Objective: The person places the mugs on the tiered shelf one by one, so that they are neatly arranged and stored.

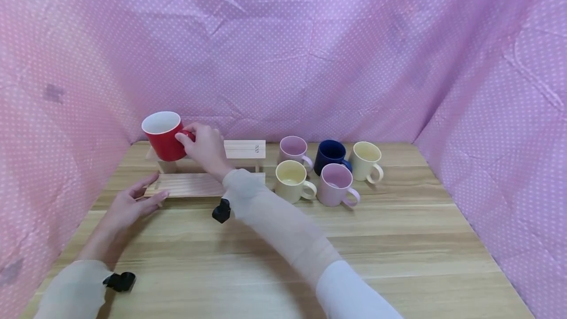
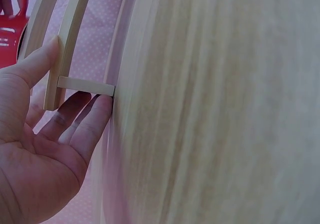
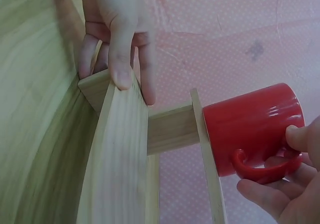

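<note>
Light sleeves (image 1: 354,292) are nearest, at five and seven o'clock of the wooden table (image 1: 421,260). At ten o'clock, the right hand (image 1: 204,149) has its fingers clamped on the handle (image 3: 257,174) of the red mug (image 1: 166,142), which is at the left end of the upper board (image 1: 241,148) of the wooden rack (image 1: 190,185); whether it rests there, I cannot tell. The left hand (image 1: 130,203) pinches the rack's left end. Toward one o'clock stand two yellow mugs (image 1: 288,191), two pink mugs (image 1: 333,193) and one dark blue mug (image 1: 325,164).
</note>
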Motion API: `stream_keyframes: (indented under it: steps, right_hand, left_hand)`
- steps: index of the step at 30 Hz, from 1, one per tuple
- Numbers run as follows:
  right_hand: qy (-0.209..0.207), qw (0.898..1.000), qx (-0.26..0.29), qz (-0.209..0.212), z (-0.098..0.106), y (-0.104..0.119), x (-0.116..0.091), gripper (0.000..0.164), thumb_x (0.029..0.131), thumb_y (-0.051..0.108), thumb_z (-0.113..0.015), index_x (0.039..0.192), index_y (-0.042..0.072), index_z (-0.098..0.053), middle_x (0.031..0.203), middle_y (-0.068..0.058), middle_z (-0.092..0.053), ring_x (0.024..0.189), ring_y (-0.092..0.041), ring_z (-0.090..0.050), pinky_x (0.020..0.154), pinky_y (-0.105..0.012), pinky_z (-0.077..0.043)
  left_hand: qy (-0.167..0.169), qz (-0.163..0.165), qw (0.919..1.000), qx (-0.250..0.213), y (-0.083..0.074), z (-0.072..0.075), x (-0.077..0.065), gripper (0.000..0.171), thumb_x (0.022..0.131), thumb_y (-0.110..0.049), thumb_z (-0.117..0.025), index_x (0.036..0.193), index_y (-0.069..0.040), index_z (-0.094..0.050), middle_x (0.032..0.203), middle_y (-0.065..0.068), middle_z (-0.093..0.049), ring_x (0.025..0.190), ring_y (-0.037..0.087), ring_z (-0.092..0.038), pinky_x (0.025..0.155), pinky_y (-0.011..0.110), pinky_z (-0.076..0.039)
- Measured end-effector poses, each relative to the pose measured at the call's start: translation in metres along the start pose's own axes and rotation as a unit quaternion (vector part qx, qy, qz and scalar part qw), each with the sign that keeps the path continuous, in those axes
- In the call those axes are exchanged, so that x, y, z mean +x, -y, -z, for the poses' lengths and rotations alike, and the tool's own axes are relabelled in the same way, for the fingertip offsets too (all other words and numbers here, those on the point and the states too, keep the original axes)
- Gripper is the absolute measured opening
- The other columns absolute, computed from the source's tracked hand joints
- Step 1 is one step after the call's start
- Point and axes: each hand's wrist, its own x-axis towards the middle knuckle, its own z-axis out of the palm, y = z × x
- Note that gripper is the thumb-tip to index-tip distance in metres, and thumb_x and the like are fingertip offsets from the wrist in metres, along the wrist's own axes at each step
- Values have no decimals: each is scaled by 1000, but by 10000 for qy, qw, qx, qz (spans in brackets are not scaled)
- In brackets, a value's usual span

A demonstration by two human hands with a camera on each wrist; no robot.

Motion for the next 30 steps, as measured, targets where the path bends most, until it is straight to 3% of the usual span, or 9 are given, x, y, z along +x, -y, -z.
stream_keyframes:
  steps: [5,13,17,24,30]
  right_hand:
    - [-35,9992,229,-326,-9,7,2,24,96,31,-73,113,14,-77,103,6,-76,83,0,-65,68,-5,-49]
    - [-274,9973,184,-658,-15,11,5,27,93,35,-75,115,20,-78,102,9,-76,83,0,-66,67,-6,-51]
    - [-319,9971,103,-683,-13,6,6,24,94,36,-75,112,22,-80,95,11,-76,78,2,-61,67,-6,-47]
    - [-58,9932,333,-1115,-13,3,5,27,93,43,-74,116,29,-79,98,15,-76,86,4,-63,68,-9,-44]
    - [-18,9895,531,-1346,-15,9,6,30,93,45,-73,119,31,-78,102,15,-76,91,2,-65,70,-12,-47]
  left_hand:
    - [-30,56,10000,-63,0,-1,0,94,91,-42,-76,163,-14,-21,154,36,-29,97,7,-68,83,19,-58]
    - [4,238,9996,160,2,1,6,97,90,-47,-76,163,-20,-19,159,39,-11,98,-1,-63,82,18,-58]
    - [43,200,9998,-40,2,-4,11,96,90,-45,-77,163,-19,-21,159,37,-15,99,1,-64,84,19,-58]
    - [-13,154,9993,-331,4,-9,9,93,91,-40,-77,163,-15,-22,160,36,-17,98,1,-65,84,18,-57]
    - [-9,92,9999,-94,2,-2,8,93,92,-41,-76,163,-16,-21,159,38,-14,101,3,-66,83,18,-57]
